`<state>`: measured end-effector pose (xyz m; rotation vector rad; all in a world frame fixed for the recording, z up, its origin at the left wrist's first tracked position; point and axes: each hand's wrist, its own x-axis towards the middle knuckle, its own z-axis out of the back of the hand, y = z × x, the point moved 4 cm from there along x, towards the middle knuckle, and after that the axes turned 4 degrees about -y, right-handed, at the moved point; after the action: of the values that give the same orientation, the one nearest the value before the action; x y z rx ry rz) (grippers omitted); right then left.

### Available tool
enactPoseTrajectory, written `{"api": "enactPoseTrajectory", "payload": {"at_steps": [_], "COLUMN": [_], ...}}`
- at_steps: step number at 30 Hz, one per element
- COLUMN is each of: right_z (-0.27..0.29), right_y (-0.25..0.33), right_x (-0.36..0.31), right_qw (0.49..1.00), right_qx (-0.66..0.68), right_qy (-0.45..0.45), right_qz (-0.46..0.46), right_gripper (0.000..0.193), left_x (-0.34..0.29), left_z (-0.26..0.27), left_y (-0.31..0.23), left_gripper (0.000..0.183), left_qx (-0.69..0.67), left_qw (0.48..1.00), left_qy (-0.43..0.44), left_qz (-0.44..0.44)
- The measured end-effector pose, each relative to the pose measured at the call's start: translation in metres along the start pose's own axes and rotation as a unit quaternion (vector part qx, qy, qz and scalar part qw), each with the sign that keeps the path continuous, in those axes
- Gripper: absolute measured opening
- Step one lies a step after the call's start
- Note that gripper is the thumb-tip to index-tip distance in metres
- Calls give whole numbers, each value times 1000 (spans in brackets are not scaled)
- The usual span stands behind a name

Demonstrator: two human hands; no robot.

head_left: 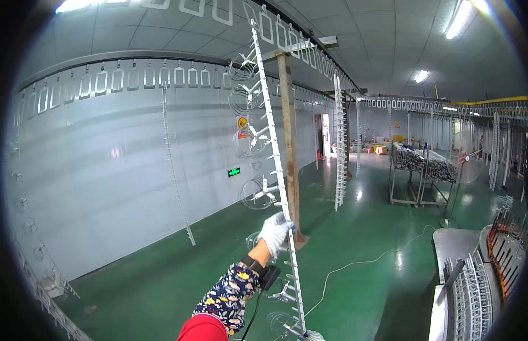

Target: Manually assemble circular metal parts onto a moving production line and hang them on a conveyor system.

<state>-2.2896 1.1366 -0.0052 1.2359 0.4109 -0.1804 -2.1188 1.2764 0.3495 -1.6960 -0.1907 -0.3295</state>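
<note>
A long white hanging rack with short side pegs stands slightly tilted in front of me. Clear wire-like coils sit on white clips along its left side. My left hand, in a white glove, is closed around the rack below its middle. At the lower edge of the head view, a sliver of my gloved right hand is closed at the rack's bottom end; most of it is cut off. The rack's top reaches a row of overhead rectangular hangers; whether it is hooked there I cannot tell.
Behind the rack rises a brown post. Other racks hang from the overhead track, one to the right. A metal stand carries piled parts. At lower right is a table with racks beside it. A cable crosses the green floor.
</note>
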Motion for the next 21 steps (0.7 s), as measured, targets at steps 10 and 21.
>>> {"api": "enactPoseTrajectory", "payload": {"at_steps": [10,21], "right_z": [22,386], "right_y": [-70,-180], "right_x": [35,-95], "right_qw": [978,860], "right_qx": [-152,-63], "right_qy": [-100,-480], "right_qz": [97,-162], "right_gripper": [31,33], "left_x": [-10,62], "left_z": [22,166], "left_y": [76,153], "left_gripper": [36,40], "left_qx": [39,-4], "left_qw": [997,1000], "left_qy": [-41,-6], "left_qz": [-55,-4]}}
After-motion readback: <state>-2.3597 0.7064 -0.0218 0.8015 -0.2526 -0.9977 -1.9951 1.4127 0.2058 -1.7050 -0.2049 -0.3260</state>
